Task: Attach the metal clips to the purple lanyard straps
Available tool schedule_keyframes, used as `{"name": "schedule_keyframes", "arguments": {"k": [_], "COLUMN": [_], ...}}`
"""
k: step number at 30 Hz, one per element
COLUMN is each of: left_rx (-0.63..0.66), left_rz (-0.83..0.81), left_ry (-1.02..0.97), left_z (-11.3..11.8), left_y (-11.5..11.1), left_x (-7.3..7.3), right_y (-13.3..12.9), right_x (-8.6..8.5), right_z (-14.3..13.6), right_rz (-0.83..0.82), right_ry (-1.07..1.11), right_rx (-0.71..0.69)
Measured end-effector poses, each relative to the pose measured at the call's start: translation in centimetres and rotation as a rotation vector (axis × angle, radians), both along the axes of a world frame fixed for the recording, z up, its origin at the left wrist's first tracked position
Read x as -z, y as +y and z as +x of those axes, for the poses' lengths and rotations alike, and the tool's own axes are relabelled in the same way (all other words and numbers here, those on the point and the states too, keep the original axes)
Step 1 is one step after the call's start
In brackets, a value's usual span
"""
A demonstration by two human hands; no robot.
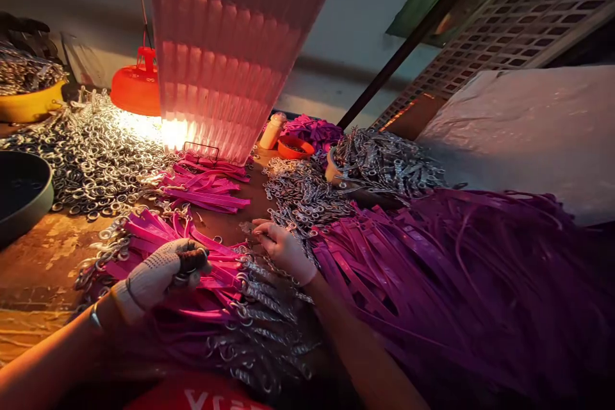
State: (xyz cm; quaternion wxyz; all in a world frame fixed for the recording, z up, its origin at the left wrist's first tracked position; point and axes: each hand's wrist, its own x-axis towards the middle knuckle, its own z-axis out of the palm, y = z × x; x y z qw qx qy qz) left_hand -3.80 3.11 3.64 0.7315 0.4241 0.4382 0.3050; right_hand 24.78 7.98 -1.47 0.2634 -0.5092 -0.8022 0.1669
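My left hand (168, 269), in a white dotted glove, is closed above a heap of pink straps (221, 275). Dark material shows at its fingers, but what they grip is unclear. My right hand (286, 248), in a thin pale glove, reaches to the tabletop in front of a pile of short metal chains (307, 195). Its fingertips are drawn together at something small that I cannot make out. Twisted chains (264, 307) hang from the near ends of the pink straps, and metal clasps (103, 246) sit at their left ends.
Purple straps (432, 269) are heaped at right. Metal clasps (96, 154) cover the table at left, beside a dark bowl (45, 198). A red lamp (137, 86) glows behind a ribbed translucent panel (230, 51). Farther back are a bottle (273, 131) and an orange bowl (295, 148).
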Motion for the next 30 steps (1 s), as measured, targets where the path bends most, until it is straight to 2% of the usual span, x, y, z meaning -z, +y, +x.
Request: {"name": "schedule_keyframes", "arguments": {"k": [4,8,11,15,17,19,21,24,26,30], "left_rx": [0.043,0.026,0.005,0.061,0.03,-0.064,-0.144,-0.139,-0.124,-0.114], "left_rz": [0.007,-0.042,-0.174,-0.448,-0.451,-0.315,-0.065,0.266,0.365,0.457], "left_ry": [-0.004,-0.145,-0.294,-0.53,-0.591,-0.507,-0.357,-0.167,-0.074,0.038], "left_z": [0.8,1.4,1.4,0.8,0.6,0.4,0.5,1.0,1.4,1.5], "left_y": [-0.2,-0.3,0.0,0.5,0.3,-0.3,-1.0,-1.6,-1.7,-1.4], "left_x": [0.2,0.7,1.4,1.2,1.0,1.0,1.2,1.5,1.4,1.5], "right_y": [-3.7,-6.3,-6.7,-6.2,-5.9,-5.9,-6.0,-6.1,-6.3,-7.2], "right_x": [-4.3,-7.4,-8.1,-7.6,-7.5,-7.6,-7.8,-7.9,-7.8,-7.5], "right_z": [-4.0,-7.7,-9.1,-9.8,-9.8,-9.9,-10.0,-10.5,-10.9,-11.2], "right_rz": [-0.068,-0.112,-0.158,-0.244,-0.311,-0.406,-0.506,-0.594,-0.54,-0.31], "right_ry": [0.353,0.3,0.319,0.566,0.695,0.775,0.811,0.786,0.722,0.515], "right_rx": [0.024,0.013,0.024,0.105,0.14,0.134,0.108,0.091,0.098,0.086]}}
